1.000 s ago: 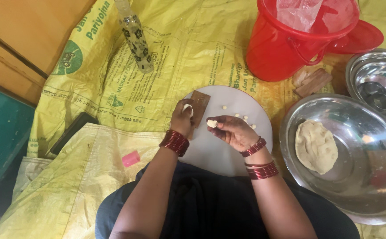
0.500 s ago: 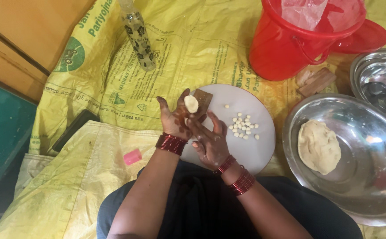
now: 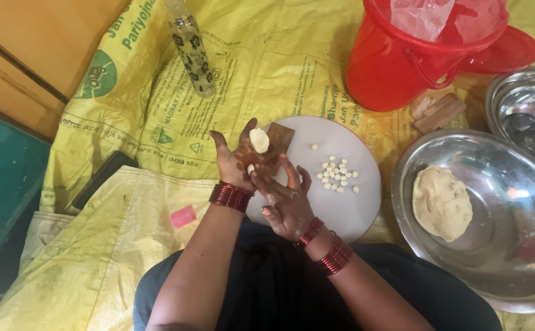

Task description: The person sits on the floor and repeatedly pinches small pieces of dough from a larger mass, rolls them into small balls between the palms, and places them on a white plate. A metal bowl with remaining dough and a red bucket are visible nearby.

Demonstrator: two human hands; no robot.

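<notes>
My left hand (image 3: 238, 154) is held palm up over the near left edge of a round white plate (image 3: 353, 208). A lump of pale dough (image 3: 259, 140) rests on its fingers. My right hand (image 3: 284, 199) lies just below it, its fingertips touching the left palm where a tiny dough bit sits. A small brown wooden board (image 3: 281, 136) lies on the plate behind my left hand. Several small dough balls (image 3: 336, 175) are gathered at the plate's middle. Both wrists wear red bangles.
A large steel bowl (image 3: 512, 245) holding a flat dough mass (image 3: 441, 202) stands at right, a smaller steel bowl (image 3: 525, 104) behind it. A red bucket (image 3: 402, 67) is at top right, a patterned bottle (image 3: 191, 49) at top left, all on yellow sacks (image 3: 108, 245).
My left hand has turned palm up with the dough lump on its fingers. My right hand left the plate's middle and came back against the left palm, uncovering the small dough balls.
</notes>
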